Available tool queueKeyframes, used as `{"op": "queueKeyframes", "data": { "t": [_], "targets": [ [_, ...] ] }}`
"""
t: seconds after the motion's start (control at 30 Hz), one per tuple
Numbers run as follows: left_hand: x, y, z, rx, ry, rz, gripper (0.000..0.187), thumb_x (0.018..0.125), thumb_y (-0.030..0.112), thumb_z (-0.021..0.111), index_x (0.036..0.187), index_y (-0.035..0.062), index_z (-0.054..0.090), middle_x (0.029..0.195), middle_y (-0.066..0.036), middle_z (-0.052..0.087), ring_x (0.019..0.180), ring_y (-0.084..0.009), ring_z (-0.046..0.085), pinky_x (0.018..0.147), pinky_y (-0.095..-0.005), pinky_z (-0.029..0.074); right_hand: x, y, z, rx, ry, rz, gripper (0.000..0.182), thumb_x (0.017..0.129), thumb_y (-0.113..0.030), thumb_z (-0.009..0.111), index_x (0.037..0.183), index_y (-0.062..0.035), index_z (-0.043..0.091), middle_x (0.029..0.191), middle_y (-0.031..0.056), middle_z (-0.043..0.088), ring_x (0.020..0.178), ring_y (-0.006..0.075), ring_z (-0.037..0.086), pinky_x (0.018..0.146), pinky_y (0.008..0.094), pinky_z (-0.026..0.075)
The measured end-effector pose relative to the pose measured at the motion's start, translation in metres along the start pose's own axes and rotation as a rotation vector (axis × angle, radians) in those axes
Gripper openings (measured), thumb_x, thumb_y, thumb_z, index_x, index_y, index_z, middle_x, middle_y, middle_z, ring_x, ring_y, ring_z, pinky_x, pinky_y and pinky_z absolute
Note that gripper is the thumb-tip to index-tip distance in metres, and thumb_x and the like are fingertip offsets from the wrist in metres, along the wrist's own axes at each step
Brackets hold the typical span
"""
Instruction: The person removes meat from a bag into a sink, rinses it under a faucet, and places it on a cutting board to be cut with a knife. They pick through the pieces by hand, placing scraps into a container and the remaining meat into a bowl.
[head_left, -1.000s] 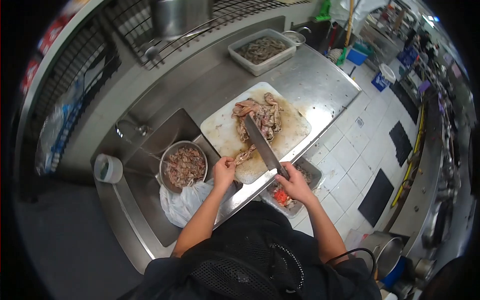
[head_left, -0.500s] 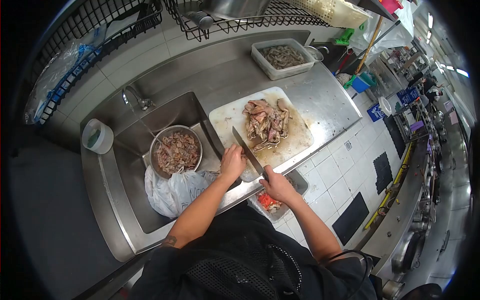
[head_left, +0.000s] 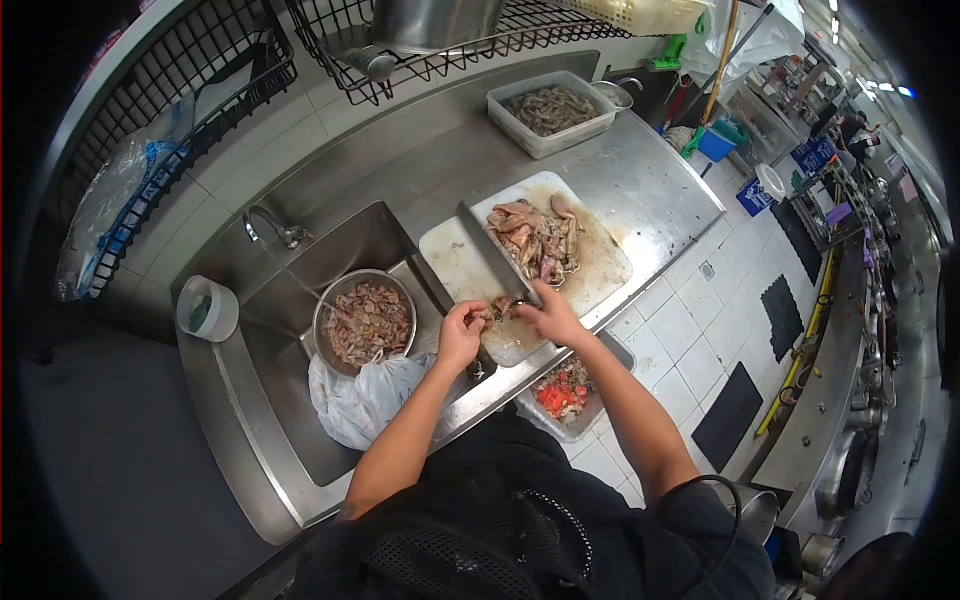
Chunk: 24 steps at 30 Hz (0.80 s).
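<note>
My right hand (head_left: 553, 318) is closed round the handle of a large kitchen knife (head_left: 490, 245), whose blade points away from me over the white cutting board (head_left: 455, 255). Close by, the fingers of my left hand (head_left: 462, 335) pinch a small brownish raw piece (head_left: 494, 312) at the board's near edge; the right fingertips reach towards it. Farther up the board lies a wet pile of raw, pinkish-brown pieces (head_left: 540, 238), perhaps squid. Brownish liquid has spread around them.
Left of the board, a metal bowl (head_left: 412, 318) of cut pieces stands in the sink (head_left: 275, 370) under a running faucet (head_left: 290, 236), beside a white plastic bag (head_left: 350, 400). A shrimp tub (head_left: 545, 148) stands behind. Below the counter edge is a scrap bin (head_left: 570, 430).
My left hand now pinches a small piece from the board. My right hand has shifted slightly up and right, the knife turning with it.
</note>
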<state>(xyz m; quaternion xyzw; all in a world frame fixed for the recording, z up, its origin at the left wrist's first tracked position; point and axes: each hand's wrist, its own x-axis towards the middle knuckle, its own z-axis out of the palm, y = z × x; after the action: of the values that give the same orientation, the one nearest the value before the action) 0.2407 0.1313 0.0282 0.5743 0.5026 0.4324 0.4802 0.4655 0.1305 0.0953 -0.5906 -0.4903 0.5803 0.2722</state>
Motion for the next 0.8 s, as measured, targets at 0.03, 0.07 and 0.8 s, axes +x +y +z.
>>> {"op": "queueKeyframes", "data": {
  "t": [0.03, 0.07, 0.8],
  "targets": [
    [-0.006, 0.013, -0.009, -0.065, -0.04, 0.0, 0.028, 0.093, -0.013, 0.063, 0.118, -0.0021, 0.07, 0.112, -0.005, 0.064, 0.097, -0.0155, 0.067, 0.085, -0.0285, 0.056, 0.004, 0.01, -0.01, -0.212, 0.197, -0.173, 0.042, 0.09, -0.012, 0.075, 0.128, -0.0078, 0.058, 0.089, 0.0147, 0.063, 0.082, 0.0292, 0.068, 0.076, 0.0436, 0.056],
    [-0.006, 0.017, -0.013, -0.06, -0.038, -0.003, 0.028, 0.093, -0.013, 0.063, 0.118, -0.0021, 0.07, 0.112, -0.005, 0.064, 0.097, -0.0155, 0.067, 0.085, -0.0285, 0.056, 0.007, 0.021, -0.02, -0.424, 0.397, -0.345, 0.045, 0.088, -0.013, 0.076, 0.13, -0.0098, 0.06, 0.104, 0.0217, 0.072, 0.092, 0.0385, 0.072, 0.081, 0.0463, 0.057],
    [-0.002, 0.072, 0.054, -0.219, -0.273, -0.213, 0.018, 0.095, -0.002, 0.069, 0.113, -0.0018, 0.071, 0.101, -0.009, 0.075, 0.088, -0.0141, 0.07, 0.076, -0.0289, 0.057, -0.065, 0.039, 0.029, 0.939, 0.13, -0.149, 0.049, 0.093, 0.001, 0.073, 0.139, 0.004, 0.058, 0.121, 0.0125, 0.069, 0.107, 0.0204, 0.068, 0.092, 0.036, 0.058]
  ]
}}
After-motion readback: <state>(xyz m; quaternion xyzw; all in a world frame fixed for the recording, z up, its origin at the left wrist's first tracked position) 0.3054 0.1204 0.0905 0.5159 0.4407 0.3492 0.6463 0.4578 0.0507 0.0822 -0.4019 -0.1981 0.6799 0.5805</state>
